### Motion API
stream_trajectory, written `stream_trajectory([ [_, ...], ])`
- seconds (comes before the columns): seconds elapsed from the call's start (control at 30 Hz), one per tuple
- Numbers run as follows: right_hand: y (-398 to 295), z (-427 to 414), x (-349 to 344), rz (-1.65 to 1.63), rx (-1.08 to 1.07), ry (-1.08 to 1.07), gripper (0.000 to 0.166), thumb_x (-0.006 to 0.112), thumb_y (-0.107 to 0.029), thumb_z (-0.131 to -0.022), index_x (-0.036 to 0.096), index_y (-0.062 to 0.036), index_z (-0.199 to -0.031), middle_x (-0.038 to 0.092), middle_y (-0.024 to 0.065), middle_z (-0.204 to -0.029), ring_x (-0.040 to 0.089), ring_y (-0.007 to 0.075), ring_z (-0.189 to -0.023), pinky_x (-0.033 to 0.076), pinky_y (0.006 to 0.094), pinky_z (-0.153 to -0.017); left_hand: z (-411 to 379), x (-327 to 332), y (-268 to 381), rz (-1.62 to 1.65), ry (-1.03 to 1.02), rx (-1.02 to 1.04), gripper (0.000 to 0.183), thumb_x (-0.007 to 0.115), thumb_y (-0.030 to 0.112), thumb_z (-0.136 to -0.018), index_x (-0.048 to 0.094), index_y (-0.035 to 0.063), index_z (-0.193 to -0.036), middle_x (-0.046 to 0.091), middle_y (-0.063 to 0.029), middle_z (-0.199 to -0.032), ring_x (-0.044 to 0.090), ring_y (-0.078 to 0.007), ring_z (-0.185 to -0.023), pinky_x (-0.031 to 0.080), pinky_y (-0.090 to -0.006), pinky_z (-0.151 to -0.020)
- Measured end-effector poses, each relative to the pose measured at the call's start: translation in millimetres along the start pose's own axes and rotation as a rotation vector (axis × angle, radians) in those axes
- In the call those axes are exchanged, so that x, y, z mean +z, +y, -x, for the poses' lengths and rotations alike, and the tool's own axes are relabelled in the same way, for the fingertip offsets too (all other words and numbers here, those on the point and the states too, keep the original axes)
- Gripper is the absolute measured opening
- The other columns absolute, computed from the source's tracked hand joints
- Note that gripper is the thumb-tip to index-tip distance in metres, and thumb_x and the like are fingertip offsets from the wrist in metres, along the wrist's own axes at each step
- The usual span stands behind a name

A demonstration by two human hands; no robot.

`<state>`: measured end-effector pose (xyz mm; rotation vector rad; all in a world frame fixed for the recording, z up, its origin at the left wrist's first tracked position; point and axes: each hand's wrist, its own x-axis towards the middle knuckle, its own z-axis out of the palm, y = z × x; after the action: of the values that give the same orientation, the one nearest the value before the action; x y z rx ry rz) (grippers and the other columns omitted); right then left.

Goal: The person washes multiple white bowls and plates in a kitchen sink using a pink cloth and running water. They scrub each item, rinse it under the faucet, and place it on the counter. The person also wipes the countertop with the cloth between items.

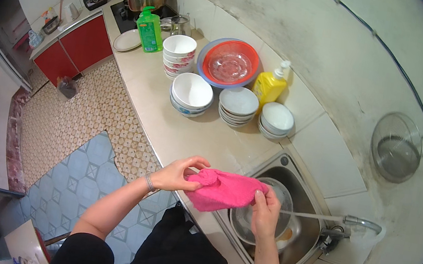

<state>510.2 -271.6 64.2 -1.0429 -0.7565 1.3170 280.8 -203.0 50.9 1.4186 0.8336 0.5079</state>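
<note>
A bright pink cloth (227, 191) is stretched between my two hands, above the front edge of the sink. My left hand (178, 174), with a metal bracelet at the wrist, pinches its left end. At the right end, my right hand (265, 209) grips the cloth between thumb and fingers. Partly hidden below is a round basin (240, 228) inside the stainless steel sink (299, 256). From the faucet (364, 223) a stream of water runs towards the basin; its landing point is behind my right hand.
Bowl stacks (192, 92) line the counter (145, 81) beyond the sink. Behind them are a red plastic basket (230, 63) and a yellow pump bottle (270, 84). A green pump bottle (149, 32) and a plate (127, 40) stand farther left. A wire strainer (396, 147) hangs on the wall.
</note>
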Motion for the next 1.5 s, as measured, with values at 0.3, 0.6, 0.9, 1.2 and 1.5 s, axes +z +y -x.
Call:
stream_trajectory([
  [0.3,-15.7,-16.4,93.9,0.365,-0.169,-0.302,0.017,0.043,0.000,-0.078,0.049,0.0003,-0.094,0.055,0.0059,-0.084,0.052,0.0111,-0.076,0.041,0.0231,-0.068,10.4,-41.5,-4.2,0.094,-0.243,0.137,0.024,0.063,0.010,-0.068,0.047,0.0062,-0.087,0.053,-0.0077,-0.092,0.048,-0.0155,-0.093,0.037,-0.0274,-0.080],
  [0.6,-25.6,-21.0,66.1,0.195,0.049,0.214,0.015,0.046,-0.003,-0.078,0.053,0.0036,-0.089,0.055,0.0039,-0.081,0.050,0.0085,-0.071,0.041,0.0207,-0.065,23.5,-118.2,35.1,-0.214,-0.133,0.157,0.019,0.061,0.010,-0.070,0.058,0.0037,-0.088,0.058,-0.0100,-0.073,0.057,-0.0201,-0.064,0.044,-0.0243,-0.059],
  [0.9,45.7,-125.6,60.9,0.401,-0.035,0.278,0.038,0.054,-0.016,-0.078,0.043,0.0014,-0.110,0.049,0.0091,-0.105,0.046,0.0157,-0.095,0.040,0.0256,-0.076,-65.7,-145.8,-4.3,-0.787,0.553,0.398,0.034,0.058,0.005,-0.070,0.050,0.0003,-0.102,0.051,-0.0154,-0.101,0.049,-0.0266,-0.093,0.039,-0.0320,-0.079],
  [1.2,79.5,-200.1,11.3,0.220,0.426,0.264,0.073,0.054,-0.045,-0.073,0.022,-0.0087,-0.128,0.022,0.0091,-0.132,0.023,0.0230,-0.119,0.025,0.0424,-0.092,-214.8,-91.2,-128.9,-0.066,0.646,0.072,0.048,0.043,0.025,-0.083,0.031,-0.0003,-0.121,0.041,-0.0206,-0.114,0.037,-0.0308,-0.109,0.030,-0.0320,-0.092],
  [1.5,123.8,-284.5,2.8,-0.119,0.405,0.263,0.075,0.054,-0.025,-0.061,0.018,-0.0206,-0.127,0.030,0.0092,-0.122,0.029,0.0284,-0.112,0.031,0.0502,-0.083,-262.9,-101.6,-100.7,0.831,0.224,-0.360,0.061,0.046,0.049,-0.070,0.033,0.0165,-0.120,0.042,-0.0071,-0.118,0.040,-0.0253,-0.107,0.034,-0.0460,-0.083],
])
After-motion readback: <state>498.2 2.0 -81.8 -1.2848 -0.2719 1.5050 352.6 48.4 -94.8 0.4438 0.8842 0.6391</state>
